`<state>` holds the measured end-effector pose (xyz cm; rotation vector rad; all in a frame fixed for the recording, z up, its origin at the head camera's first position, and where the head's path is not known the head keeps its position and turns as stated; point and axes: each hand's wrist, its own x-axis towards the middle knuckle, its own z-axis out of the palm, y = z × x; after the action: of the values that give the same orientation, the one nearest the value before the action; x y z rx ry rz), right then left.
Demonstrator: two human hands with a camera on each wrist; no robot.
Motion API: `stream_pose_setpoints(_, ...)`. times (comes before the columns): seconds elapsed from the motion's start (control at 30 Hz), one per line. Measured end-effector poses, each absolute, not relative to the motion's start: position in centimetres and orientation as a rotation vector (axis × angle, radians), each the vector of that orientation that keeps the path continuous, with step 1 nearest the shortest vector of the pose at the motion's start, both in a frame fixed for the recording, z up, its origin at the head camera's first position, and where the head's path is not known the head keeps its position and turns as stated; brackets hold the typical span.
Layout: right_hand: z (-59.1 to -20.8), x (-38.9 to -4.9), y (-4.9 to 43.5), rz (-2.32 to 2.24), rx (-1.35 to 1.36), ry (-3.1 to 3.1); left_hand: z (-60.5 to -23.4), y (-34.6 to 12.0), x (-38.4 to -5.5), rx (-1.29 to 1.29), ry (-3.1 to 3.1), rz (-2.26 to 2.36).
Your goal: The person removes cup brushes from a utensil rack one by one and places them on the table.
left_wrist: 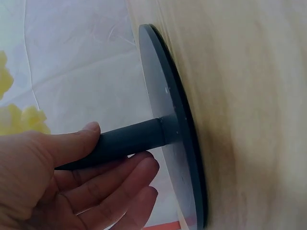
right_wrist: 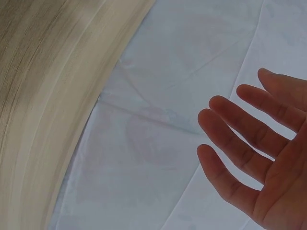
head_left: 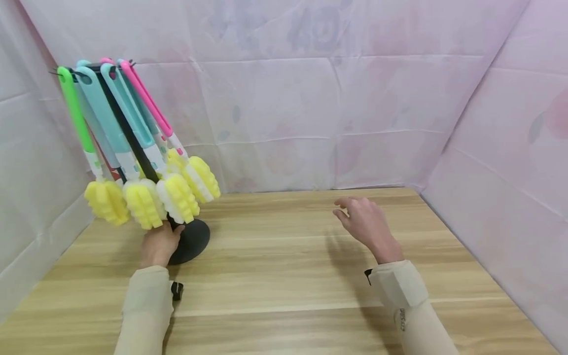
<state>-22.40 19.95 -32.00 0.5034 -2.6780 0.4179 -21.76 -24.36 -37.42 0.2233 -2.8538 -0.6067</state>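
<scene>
At the left of the tabletop (head_left: 275, 276): the stand (head_left: 194, 241), hung with brushes (head_left: 104, 116) from the top. Left hand (head_left: 159, 244) wrapped low around the pole (left_wrist: 132, 139), thumb (left_wrist: 76, 143) on one side, fingers (left_wrist: 144, 172) curled past the other; right hand (head_left: 366, 222) relaxed above the tabletop, well apart from the stand, holding nothing.

Step in hand, by judgement: steadying or shifting the stand. Grip close to the base (left_wrist: 160, 91), move slowly and avoid jerks; probably top-heavy under so many brushes. Hold clear of the sponge heads (head_left: 144, 202), and bring the right hand in at any sign of tilting. Full seating of the base on the tabletop: impossible to tell.

Plain only in the left wrist view: the curled fingers and the joint between pole and base. Only in the head view: the brush handles. In the right wrist view, an empty palm; in the head view, just its back.
</scene>
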Motion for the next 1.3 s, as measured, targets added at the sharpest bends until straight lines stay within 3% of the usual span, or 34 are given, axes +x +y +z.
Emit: stream_pose_setpoints(1.3,-28.0,-24.4,16.4,0.508,0.562,-2.426,-37.6,-23.2,-22.4,0.115,-2.839,-0.641)
